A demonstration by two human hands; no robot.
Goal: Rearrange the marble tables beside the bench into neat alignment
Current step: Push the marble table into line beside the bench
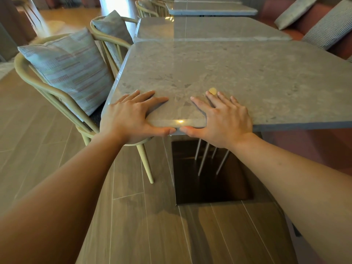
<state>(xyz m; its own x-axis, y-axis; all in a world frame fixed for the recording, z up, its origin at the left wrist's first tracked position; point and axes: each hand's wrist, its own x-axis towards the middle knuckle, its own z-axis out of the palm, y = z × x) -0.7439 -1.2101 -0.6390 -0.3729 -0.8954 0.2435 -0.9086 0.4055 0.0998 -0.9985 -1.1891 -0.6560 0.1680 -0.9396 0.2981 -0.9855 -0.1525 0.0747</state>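
counter (238, 73): grey mottled marble | chair (57, 92): pale yellow-green frame | cushion (70, 67): light blue-grey, red and tan woven dashes | bench (308, 21): rust-red | floor (47, 149): grey-brown wood planks

Both bare forearms are extended forward and converge toward each other. The left hand (133, 117) is laid palm down, fingers spread flat over the tabletop (247, 77) edge, with the thumb hooked under the rim. The right hand (224, 119) is placed just beside it in a mirrored pose, fingers splayed forward, thumb tucked beneath. The two thumb tips are nearly touching.
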